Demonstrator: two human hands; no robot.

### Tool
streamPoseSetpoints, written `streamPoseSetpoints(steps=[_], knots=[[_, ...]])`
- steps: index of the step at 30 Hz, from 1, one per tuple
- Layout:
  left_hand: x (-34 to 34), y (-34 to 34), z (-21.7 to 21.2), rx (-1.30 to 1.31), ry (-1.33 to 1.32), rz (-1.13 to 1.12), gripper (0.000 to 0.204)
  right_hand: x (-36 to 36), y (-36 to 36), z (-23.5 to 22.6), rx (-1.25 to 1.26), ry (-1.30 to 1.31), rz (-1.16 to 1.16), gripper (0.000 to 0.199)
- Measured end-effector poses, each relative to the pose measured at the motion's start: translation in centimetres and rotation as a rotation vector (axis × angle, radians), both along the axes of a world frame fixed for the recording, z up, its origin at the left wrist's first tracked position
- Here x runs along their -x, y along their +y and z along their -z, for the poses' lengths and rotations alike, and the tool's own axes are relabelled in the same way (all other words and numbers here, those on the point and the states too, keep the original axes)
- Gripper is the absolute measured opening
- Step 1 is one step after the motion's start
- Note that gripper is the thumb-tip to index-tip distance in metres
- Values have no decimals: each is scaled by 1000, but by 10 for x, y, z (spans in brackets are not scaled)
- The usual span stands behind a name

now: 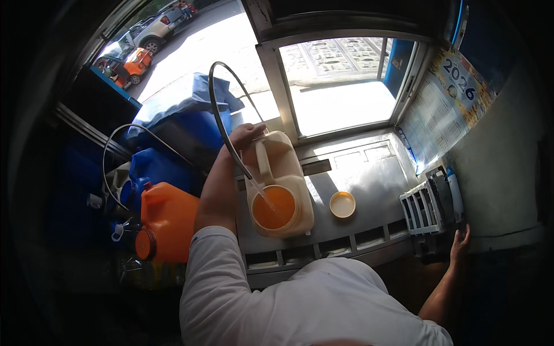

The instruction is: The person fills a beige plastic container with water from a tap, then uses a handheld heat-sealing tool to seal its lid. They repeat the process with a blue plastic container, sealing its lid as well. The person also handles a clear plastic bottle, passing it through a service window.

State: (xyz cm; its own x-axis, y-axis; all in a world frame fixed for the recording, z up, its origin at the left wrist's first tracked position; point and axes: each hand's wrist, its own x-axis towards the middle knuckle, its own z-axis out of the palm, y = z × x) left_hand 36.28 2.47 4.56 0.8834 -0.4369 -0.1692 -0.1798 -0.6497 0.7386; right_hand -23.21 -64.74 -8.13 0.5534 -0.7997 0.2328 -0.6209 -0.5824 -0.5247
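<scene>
Orange liquid fills the wide mouth of a cream plastic jug (281,190) standing on the grey metal table (369,179) below a bright window (337,86). My left hand (247,135) is curled over the jug's far top edge, where it also seems to pin a thin dark hose (222,124); the hose arcs up over the hand and comes down with its clear tip dipped into the liquid. My right hand (460,242) rests with fingers spread against the dark edge at the table's right end, holding nothing. Just right of the jug lies its round cream cap (343,204), apart from it, open side up. An orange jerrycan (167,222) with an orange screw cap stands off the table's left side, next to blue drums (156,167) from which a second thin hose (124,144) loops. A white slatted rack (424,207) sits at the table's right end, and a calendar (450,104) hangs on the wall above.
</scene>
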Motion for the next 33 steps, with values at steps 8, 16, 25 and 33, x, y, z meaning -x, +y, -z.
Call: streamPoseSetpoints(steps=[8, 16, 25, 33], knots=[[88, 152, 175, 572, 348, -242, 51, 54, 60, 5, -234, 56, -13, 27], [404, 176, 298, -16, 778, -610, 33, 94, 44, 88, -460, 259, 99, 28], [486, 38, 269, -272, 836, -507, 35, 51, -30, 169, -799, 89, 106, 22], [487, -75, 231, -195, 603, -342, 45, 32, -36, 181, -1297, -219, -136, 16]])
